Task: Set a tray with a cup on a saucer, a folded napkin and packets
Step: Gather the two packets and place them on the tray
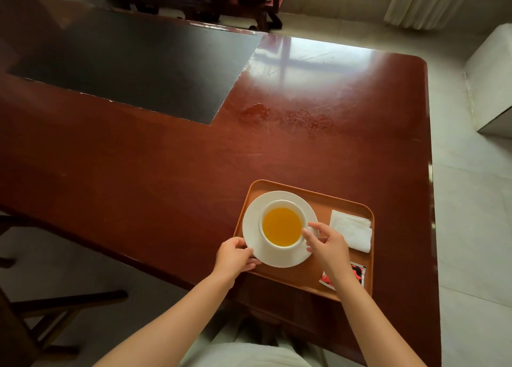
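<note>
An orange-brown tray lies near the table's front edge. On its left half a white saucer carries a white cup full of yellow-orange drink. My left hand pinches the saucer's near-left rim. My right hand holds the cup at its right side, fingers around the handle, which is mostly hidden. A folded white napkin rests on the tray's right half. A red, black and white packet lies at the tray's near-right corner, partly under my right wrist.
The tray sits on a glossy reddish wooden table with a black inset panel at the back left. A wet smear marks the table's middle. A dark wooden chair stands at the lower left. A pale block stands on the floor at right.
</note>
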Available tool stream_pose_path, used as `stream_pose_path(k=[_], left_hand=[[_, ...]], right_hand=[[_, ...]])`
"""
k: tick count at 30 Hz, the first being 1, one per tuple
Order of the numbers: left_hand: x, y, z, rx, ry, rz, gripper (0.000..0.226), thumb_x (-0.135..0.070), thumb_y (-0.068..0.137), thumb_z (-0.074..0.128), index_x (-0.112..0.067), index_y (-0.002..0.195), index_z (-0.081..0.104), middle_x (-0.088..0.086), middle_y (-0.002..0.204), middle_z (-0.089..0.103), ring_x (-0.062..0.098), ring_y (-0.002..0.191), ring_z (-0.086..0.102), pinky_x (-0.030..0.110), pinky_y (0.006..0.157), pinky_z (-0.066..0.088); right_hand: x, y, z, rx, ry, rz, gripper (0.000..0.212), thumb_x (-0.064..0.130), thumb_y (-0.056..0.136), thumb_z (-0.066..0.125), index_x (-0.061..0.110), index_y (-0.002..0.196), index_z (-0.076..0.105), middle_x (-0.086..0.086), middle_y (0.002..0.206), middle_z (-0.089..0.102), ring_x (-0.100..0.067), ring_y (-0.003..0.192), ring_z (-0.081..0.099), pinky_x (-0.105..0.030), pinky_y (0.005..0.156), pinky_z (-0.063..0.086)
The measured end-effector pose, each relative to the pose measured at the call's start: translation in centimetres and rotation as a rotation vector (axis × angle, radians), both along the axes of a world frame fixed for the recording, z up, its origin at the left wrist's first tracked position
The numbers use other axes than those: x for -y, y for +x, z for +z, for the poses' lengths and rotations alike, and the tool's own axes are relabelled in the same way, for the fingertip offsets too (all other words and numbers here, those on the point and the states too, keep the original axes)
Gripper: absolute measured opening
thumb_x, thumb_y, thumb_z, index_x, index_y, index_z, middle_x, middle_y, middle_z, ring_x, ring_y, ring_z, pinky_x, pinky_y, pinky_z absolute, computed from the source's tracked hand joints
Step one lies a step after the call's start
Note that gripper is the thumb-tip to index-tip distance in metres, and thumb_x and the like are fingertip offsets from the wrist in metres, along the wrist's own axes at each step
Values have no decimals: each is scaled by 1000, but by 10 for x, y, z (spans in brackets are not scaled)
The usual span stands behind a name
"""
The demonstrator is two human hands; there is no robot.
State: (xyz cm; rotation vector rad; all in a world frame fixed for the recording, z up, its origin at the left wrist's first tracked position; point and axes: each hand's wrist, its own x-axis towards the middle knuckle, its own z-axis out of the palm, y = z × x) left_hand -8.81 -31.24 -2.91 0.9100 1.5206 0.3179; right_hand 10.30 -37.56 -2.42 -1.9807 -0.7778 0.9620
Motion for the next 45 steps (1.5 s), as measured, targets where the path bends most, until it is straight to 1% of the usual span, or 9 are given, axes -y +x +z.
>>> stream_pose_path(k=[17,21,23,25,27,29,33,37,45], left_hand=[[11,-4,4,-39,-5,-28,7,-13,94,55,-16,90,59,10,80,73,15,66,74,27,61,60],[31,-17,9,-241,475,-41,17,-15,94,51,-25,81,53,4,67,62,19,59,62,25,54,53],[46,-10,16,-212,781,-193,18,-9,92,54,-25,83,53,-2,73,59,13,65,58,21,55,49],[61,10,20,-120,1046,-555,11,-10,89,58,-18,96,59,-1,86,65,9,78,60,21,68,53],[75,37,16,-100,1197,-965,27,-19,88,55,-16,115,57,3,112,66,15,105,60,27,91,49],[87,61,8,-211,1270,-1231,48,-30,88,51,-15,134,47,4,140,52,19,131,45,37,107,36],[99,82,-4,-539,1148,-1431,65,-46,90,40,-13,146,27,5,154,28,18,143,18,50,112,21],[102,85,-18,-572,1027,-1505,67,-47,97,25,-13,148,-3,5,158,-9,17,140,-23,51,109,-16],[111,88,-21,-632,965,-1490,67,-47,98,23,-14,148,-7,2,153,-20,16,138,-28,49,110,-17]], right_hand=[[9,2,6,-18,8,42,34,35,89,58,20,120,60,-1,112,63,-22,95,63,-46,83,56],[32,29,9,170,39,-89,26,23,93,52,16,116,62,-6,115,65,-20,97,61,-40,83,53],[50,47,8,451,3,-50,27,15,92,53,11,117,62,-10,117,65,-23,103,60,-40,85,51],[61,61,4,676,-43,86,31,10,89,57,7,120,61,-13,123,63,-29,116,55,-45,93,47],[65,68,1,810,-75,265,36,10,88,60,8,124,58,-14,131,58,-33,128,47,-50,100,41],[66,73,-2,882,-104,420,41,14,89,57,11,130,53,-12,140,50,-31,136,37,-51,106,34],[67,79,-9,901,-176,622,47,24,96,43,19,142,36,-5,153,32,-24,144,19,-47,115,17],[67,81,-17,866,-238,702,50,36,99,28,26,147,20,1,158,18,-18,146,7,-42,117,5],[62,81,-17,853,-184,732,50,39,99,29,29,147,21,1,158,18,-18,146,8,-43,117,4]])
